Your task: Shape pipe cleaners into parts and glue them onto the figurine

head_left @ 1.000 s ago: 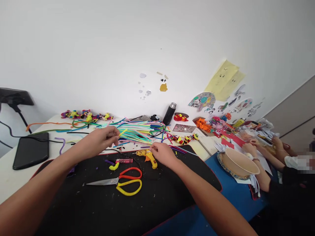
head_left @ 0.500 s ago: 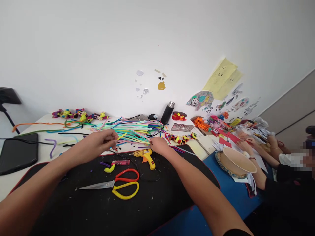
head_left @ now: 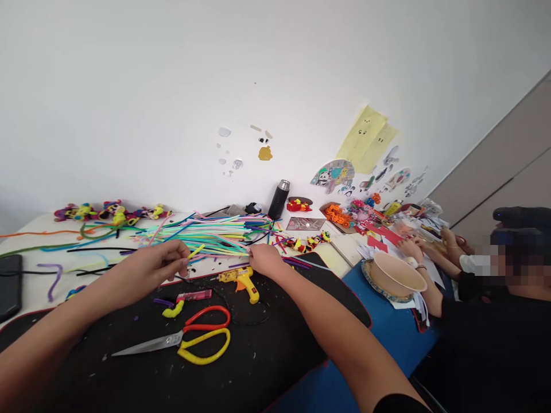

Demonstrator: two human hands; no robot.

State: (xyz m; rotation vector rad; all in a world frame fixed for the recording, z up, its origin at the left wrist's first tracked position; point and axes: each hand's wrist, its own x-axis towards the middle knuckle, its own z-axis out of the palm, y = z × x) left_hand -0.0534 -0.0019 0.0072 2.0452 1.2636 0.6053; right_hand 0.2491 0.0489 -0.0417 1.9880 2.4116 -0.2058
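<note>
Pinched between the thumb and fingers of my left hand [head_left: 161, 264] is a short yellow pipe cleaner [head_left: 197, 251]. My right hand [head_left: 267, 261] is closed at the right end of a pile of coloured pipe cleaners [head_left: 202, 234], its fingertips on their ends and partly hidden. Below the hands, on a black mat [head_left: 258, 367], lie a yellow glue gun [head_left: 241, 281] and scissors [head_left: 181, 338] with one red and one yellow handle. A small pink stick [head_left: 196, 295] lies by a bent yellow-green pipe cleaner piece [head_left: 173, 310].
Small pipe-cleaner figures [head_left: 116, 212] line the wall at left. A black flask [head_left: 279, 198] stands behind the pile. To the right are a pale bowl [head_left: 398, 272] and red paper [head_left: 390, 236]. A co-worker [head_left: 495, 332] works there with hands on the table.
The view has turned slightly to the right, so the table things sit further left. Both hands keep about the same pose, the left still holding the yellow pipe cleaner.
</note>
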